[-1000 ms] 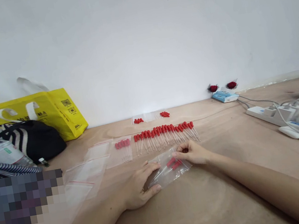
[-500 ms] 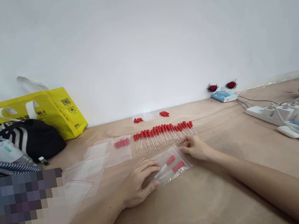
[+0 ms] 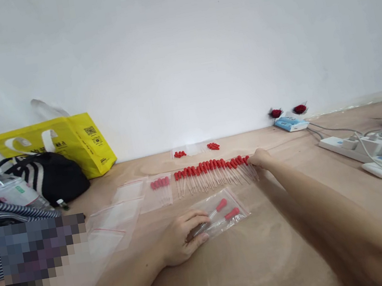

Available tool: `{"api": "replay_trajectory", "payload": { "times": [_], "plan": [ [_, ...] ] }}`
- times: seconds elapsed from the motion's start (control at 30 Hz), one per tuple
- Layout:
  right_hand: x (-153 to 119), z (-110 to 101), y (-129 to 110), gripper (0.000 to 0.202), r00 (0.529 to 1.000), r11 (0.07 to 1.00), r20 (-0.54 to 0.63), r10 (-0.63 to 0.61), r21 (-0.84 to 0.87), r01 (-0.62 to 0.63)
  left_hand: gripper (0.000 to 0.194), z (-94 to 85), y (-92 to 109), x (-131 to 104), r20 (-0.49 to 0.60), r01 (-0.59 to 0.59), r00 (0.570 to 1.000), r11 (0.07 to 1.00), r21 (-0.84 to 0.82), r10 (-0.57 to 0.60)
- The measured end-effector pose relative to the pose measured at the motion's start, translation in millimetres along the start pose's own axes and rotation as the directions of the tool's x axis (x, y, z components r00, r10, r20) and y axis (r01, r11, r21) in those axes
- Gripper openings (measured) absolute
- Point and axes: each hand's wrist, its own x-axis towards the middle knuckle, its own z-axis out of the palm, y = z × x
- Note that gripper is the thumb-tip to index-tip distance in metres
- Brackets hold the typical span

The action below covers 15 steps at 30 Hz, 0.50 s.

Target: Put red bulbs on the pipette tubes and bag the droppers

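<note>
A clear zip bag point(image 3: 223, 228) with two red-bulbed glass droppers point(image 3: 231, 213) inside lies on the table. My left hand point(image 3: 184, 234) holds its left end, thumb on the near side and fingers over the top. At the right end of a long row of red-bulbed droppers point(image 3: 212, 164), my right hand point(image 3: 260, 158) has its fingers closed at the last bulb; the fingertips are partly hidden. Left of the row sits a zip bag point(image 3: 146, 204) packed with several droppers point(image 3: 160, 183).
Flat clear bags point(image 3: 107, 245) overlap on the left. Red bulbs point(image 3: 213, 146) lie at the back on clear plastic. A yellow tote point(image 3: 96, 144), black bag point(image 3: 54, 178) and bottle point(image 3: 12, 190) stand left. Right are a power strip point(image 3: 333, 142), cables and a blue packet point(image 3: 290, 123).
My right hand has moved from the bag's upper right edge, up and right, to the row's right end. The second dropper in the bag now lies further right. My left hand stays on the bag.
</note>
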Motion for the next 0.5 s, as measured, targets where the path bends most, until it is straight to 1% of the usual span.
{"api": "replay_trajectory", "payload": {
  "times": [0.13, 0.23, 0.3, 0.37, 0.43, 0.5],
  "plan": [
    [3.2, 4.5, -5.0, 0.013, 0.999, 0.999, 0.036, 0.03, 0.022, -0.031, 0.032, -0.8, 1.5, -1.1, 0.0, 0.052, 0.999, 0.999, 0.008, -0.052],
    [-0.2, 1.5, -3.6, 0.019, 0.999, 0.995, 0.035, 0.024, 0.095, -0.027, 0.038, -0.4, 1.0, -2.3, -0.014, 0.104, 0.994, 0.994, 0.013, -0.104],
    [-6.5, -4.2, -2.1, 0.029, 1.0, 0.985, 0.011, -0.004, 0.17, 0.002, 0.036, -0.4, 1.0, -2.4, -0.006, 0.113, 0.994, 0.994, 0.009, -0.113],
    [-17.7, -10.4, -0.7, 0.043, 0.998, 0.965, -0.028, -0.051, 0.256, 0.057, 0.033, -0.7, 1.4, -1.6, 0.003, 0.102, 0.995, 0.995, 0.002, -0.102],
    [-34.7, -13.7, 0.9, 0.057, 0.992, 0.936, -0.064, -0.109, 0.329, 0.125, 0.032, -1.1, 1.7, -0.6, 0.003, 0.09, 0.996, 0.996, -0.002, -0.09],
    [-56.4, -11.4, 4.0, 0.065, 0.98, 0.892, -0.073, -0.183, 0.407, 0.196, 0.033, -1.6, 1.5, 0.0, 0.005, 0.087, 0.996, 0.996, -0.001, -0.087]
  ]
}}
